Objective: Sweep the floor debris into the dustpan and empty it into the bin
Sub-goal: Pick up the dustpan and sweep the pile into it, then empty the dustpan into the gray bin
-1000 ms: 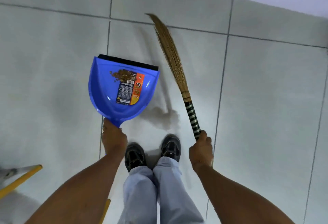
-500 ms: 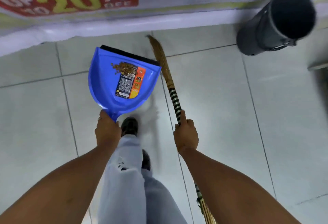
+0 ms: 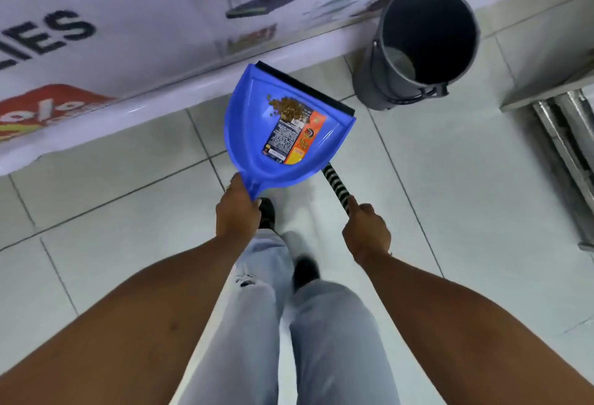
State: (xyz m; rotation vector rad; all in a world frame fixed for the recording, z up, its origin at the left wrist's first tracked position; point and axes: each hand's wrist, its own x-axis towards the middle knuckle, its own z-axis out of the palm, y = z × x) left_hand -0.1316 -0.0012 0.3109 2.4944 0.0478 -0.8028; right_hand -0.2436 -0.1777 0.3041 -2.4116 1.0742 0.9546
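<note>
My left hand (image 3: 237,213) grips the short handle of a blue dustpan (image 3: 254,122), held above the floor with its black lip pointing toward the wall. A small heap of brown debris (image 3: 289,109) lies inside it by a printed label. My right hand (image 3: 366,231) holds the black-and-white striped handle of the broom (image 3: 336,184); the bristles are hidden behind the dustpan. A dark grey round bin (image 3: 379,83) stands open to the upper right of the dustpan, apart from it.
A printed banner (image 3: 128,19) covers the wall above a white ledge (image 3: 112,118). Metal rails and a grey step (image 3: 562,115) lie at the far right. My legs and dark shoes (image 3: 305,271) are mid-stride on pale floor tiles.
I have walked forward toward the wall. The bin has come closer and nearer to the centre of view. The dustpan now points toward the bin and covers the broom's bristles.
</note>
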